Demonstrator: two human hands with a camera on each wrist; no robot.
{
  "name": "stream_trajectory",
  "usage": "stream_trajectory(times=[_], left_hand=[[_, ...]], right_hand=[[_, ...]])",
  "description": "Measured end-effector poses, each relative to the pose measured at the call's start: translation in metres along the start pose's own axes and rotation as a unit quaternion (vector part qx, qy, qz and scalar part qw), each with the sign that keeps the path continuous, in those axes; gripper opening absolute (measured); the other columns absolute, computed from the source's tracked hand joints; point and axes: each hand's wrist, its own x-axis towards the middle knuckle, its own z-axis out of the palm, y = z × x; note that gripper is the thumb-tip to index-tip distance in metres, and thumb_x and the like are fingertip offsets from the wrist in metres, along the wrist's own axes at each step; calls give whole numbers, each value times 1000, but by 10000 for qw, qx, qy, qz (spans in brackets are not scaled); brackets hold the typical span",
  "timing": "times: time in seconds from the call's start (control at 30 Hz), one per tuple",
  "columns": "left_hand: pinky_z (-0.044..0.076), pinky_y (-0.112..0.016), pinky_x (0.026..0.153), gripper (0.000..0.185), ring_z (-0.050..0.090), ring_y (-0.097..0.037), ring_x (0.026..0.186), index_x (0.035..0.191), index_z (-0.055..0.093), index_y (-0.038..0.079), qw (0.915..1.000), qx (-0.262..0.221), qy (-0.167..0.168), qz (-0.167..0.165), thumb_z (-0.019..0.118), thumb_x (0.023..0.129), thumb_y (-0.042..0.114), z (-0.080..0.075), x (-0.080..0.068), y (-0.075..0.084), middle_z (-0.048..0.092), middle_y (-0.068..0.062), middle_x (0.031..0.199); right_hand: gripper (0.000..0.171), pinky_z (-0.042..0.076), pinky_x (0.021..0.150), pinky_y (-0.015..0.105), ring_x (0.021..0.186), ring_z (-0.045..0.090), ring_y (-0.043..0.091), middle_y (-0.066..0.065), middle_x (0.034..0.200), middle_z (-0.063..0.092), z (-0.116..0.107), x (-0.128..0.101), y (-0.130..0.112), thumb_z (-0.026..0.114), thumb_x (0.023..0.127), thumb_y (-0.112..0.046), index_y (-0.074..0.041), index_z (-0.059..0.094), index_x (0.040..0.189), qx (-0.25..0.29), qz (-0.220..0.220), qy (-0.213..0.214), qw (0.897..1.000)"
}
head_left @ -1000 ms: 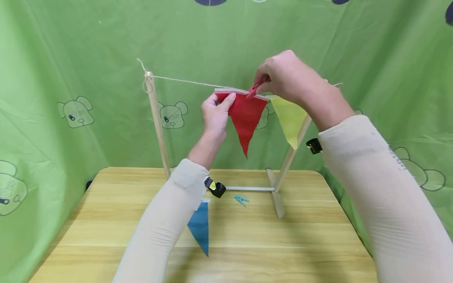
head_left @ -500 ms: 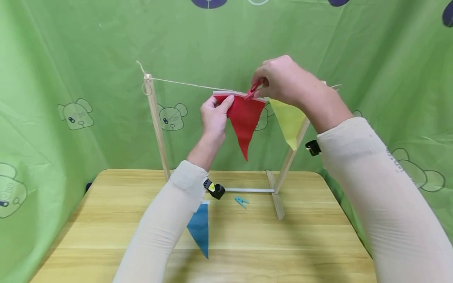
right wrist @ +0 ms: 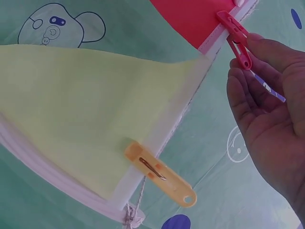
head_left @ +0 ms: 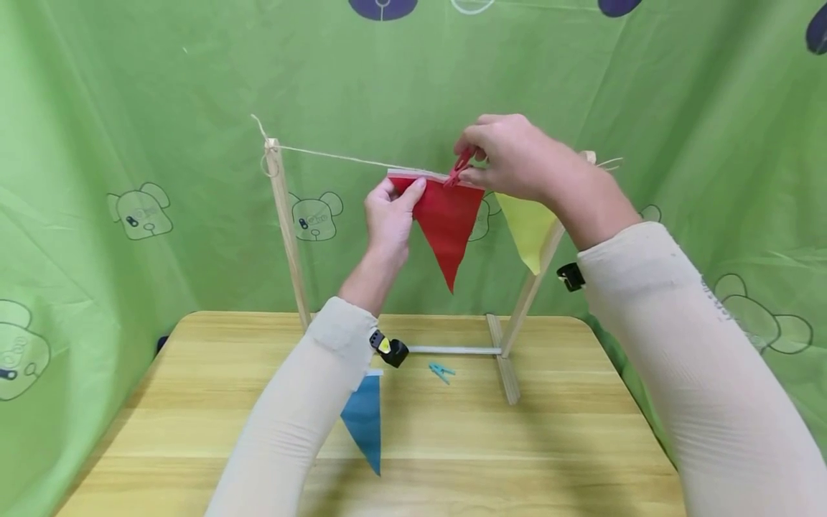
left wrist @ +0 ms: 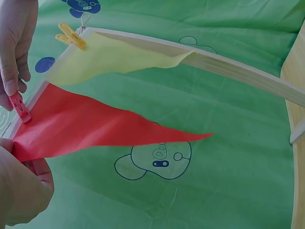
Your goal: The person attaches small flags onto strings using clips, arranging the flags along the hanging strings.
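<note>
My left hand (head_left: 390,219) pinches the upper left corner of a red triangular pennant (head_left: 450,222), thumb in front. The pennant's white top band lies along the string (head_left: 342,156). With thumb and fingers, my right hand (head_left: 517,158) holds a red clothespin (head_left: 459,169), whose tip is on the pennant's top edge, as the right wrist view also shows. Just right of it hangs a yellow pennant (head_left: 526,222), its top partly behind the right hand in the head view. A yellow clothespin (right wrist: 161,173) grips that pennant's white band near the string's knot.
Two wooden posts (head_left: 287,230) carry the string, joined low by a white bar (head_left: 455,350). On the wooden table (head_left: 549,467) lie a light blue clothespin (head_left: 442,372) and a blue pennant (head_left: 365,416), partly hidden by the left sleeve. Green printed cloth surrounds the table.
Both hands stay at the red pennant. The right hand and red clothespin have come slightly down and left in the head view, and the whole scene has shifted slightly downward.
</note>
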Motion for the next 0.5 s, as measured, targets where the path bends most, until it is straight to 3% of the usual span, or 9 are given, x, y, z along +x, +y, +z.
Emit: stream_trajectory(times=[0.3,0.5], left_hand=[[58,-23,71,14,65,-15,80,108,73,1,9999,-9,-58,-87,73,96,7,-4,1,-2,69,-5,92],[59,-23,73,14,67,-15,81,109,72,-1,9999,-112,-71,-88,73,95,5,-9,2,-4,70,-6,93]], right_hand=[[34,58,94,49,113,64,37,19,123,65,5,-2,-1,71,97,-12,1,64,128,39,-66,46,10000],[35,59,93,49,111,66,37,19,123,65,9,0,-1,73,96,-11,1,65,128,14,-224,133,9997]])
